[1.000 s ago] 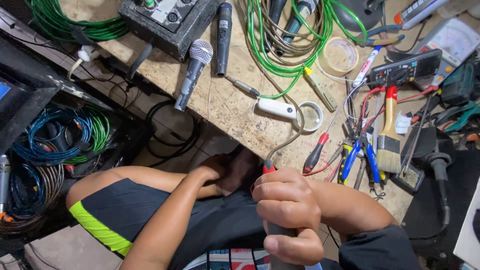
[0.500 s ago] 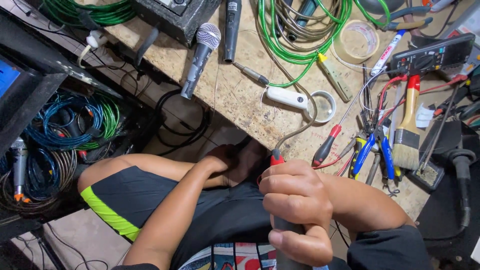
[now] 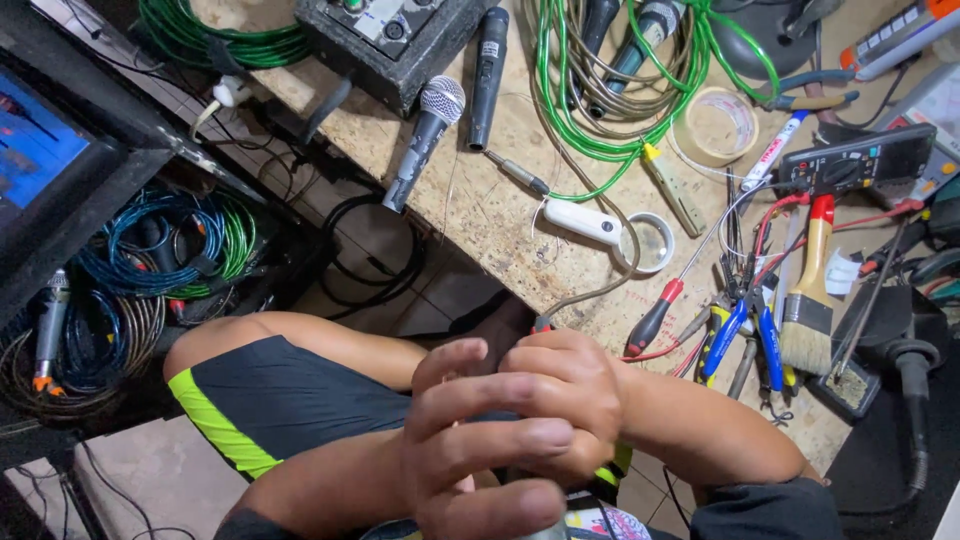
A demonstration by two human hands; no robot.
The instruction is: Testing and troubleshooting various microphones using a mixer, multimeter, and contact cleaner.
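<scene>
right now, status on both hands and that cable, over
Right hand shut on grey cable by its red end. Left hand open, fingers spread over the right. Red screwdriver lies close beside.

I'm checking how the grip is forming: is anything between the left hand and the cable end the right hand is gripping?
Nothing visible. The left hand is cupped against the right hand, which is closed on the grey cable near its red end. Only the person's own fingers lie between.

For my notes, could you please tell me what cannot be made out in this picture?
- Head view: what the right hand grips is covered by the left hand.
- Where the grey cable ends, behind both hands.
- Green cable coil, cut by the top edge.
</scene>
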